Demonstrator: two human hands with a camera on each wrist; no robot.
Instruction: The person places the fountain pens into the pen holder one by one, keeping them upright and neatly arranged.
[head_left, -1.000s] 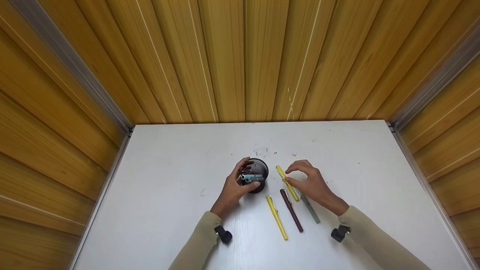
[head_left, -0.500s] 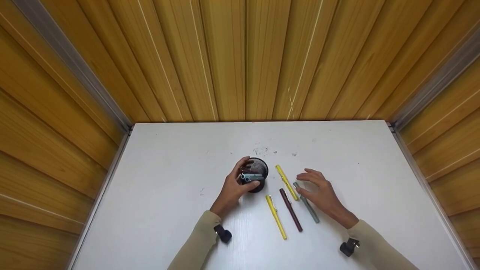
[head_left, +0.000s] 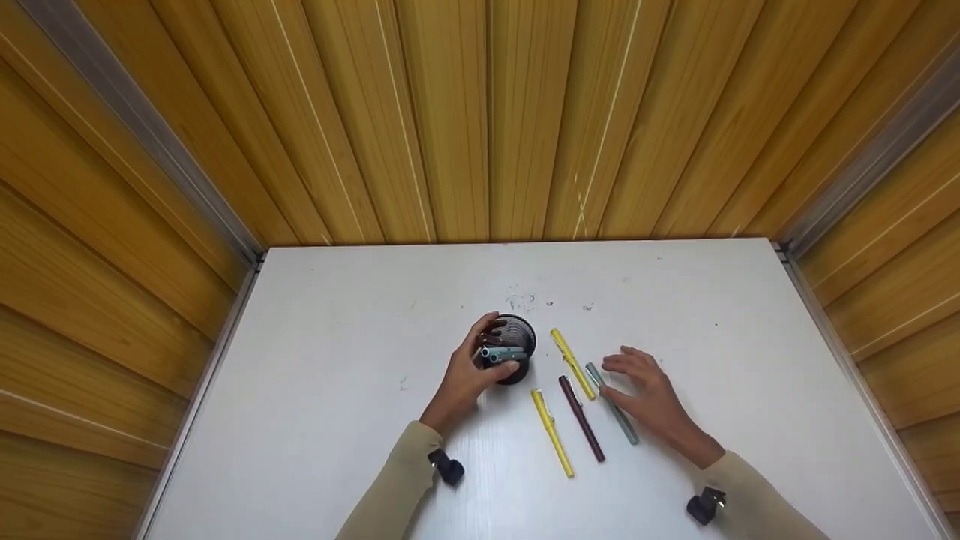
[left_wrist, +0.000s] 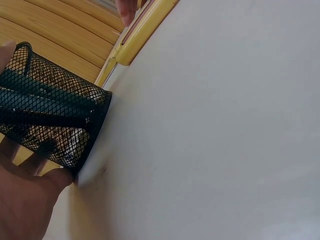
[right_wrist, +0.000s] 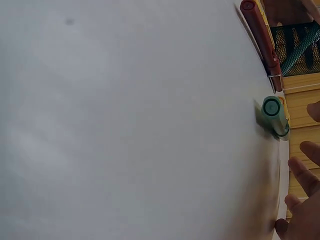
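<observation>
From head cam, L hand [head_left: 466,375] grips mesh cup [head_left: 512,349], R hand [head_left: 651,394] fingers spread; wrist cam shows grey pen [right_wrist: 274,116] end-on.

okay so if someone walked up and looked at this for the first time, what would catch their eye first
Probably the four pens lying loose on the white table: two yellow ones, a dark red one and a grey-green one, with the right hand spread just above the grey-green pen. Left of them, the left hand grips a black mesh pen cup with pens already in it.
</observation>
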